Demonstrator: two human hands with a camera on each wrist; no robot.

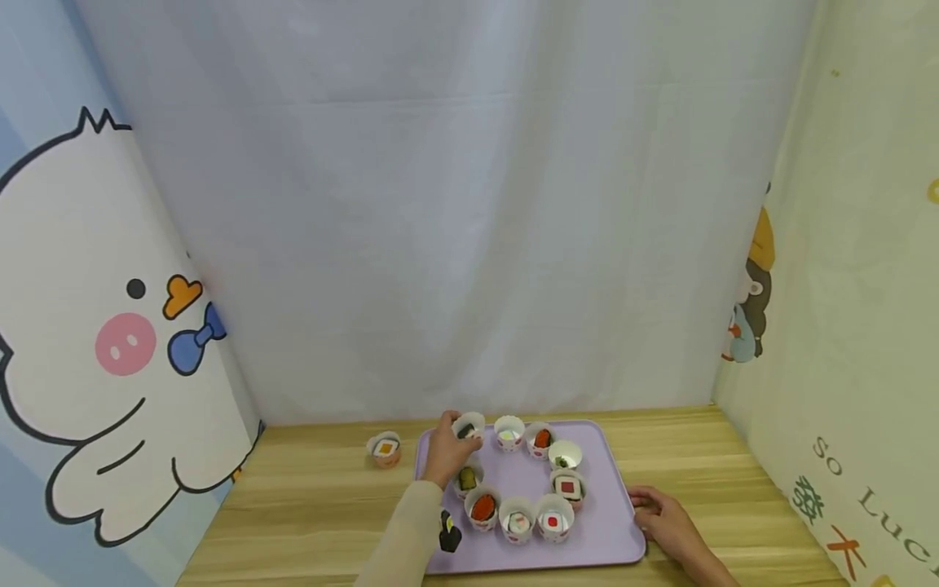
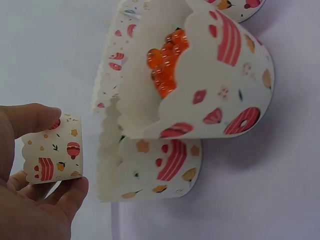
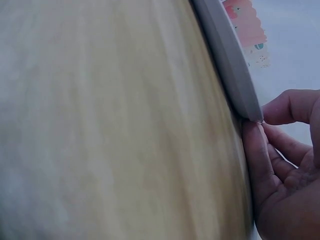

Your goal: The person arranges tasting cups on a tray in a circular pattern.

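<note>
My left hand grips a printed paper baking cup over the back left corner of the lilac tray. The thumb is on one side of the cup and the fingers on the other; something dark shows inside. Below and beside it, a ring of similar cups stands on the tray, among them one with orange roe and one with a red-centred white piece. At the tray's right edge, my right hand pinches the rim between thumb and fingers, low over the table.
Left of the tray, a pinkish cup with an orange-topped white piece stands on the wood-grain table. A pale curtain hangs close behind, with printed cloths at both sides. A black shape lies beside my left sleeve.
</note>
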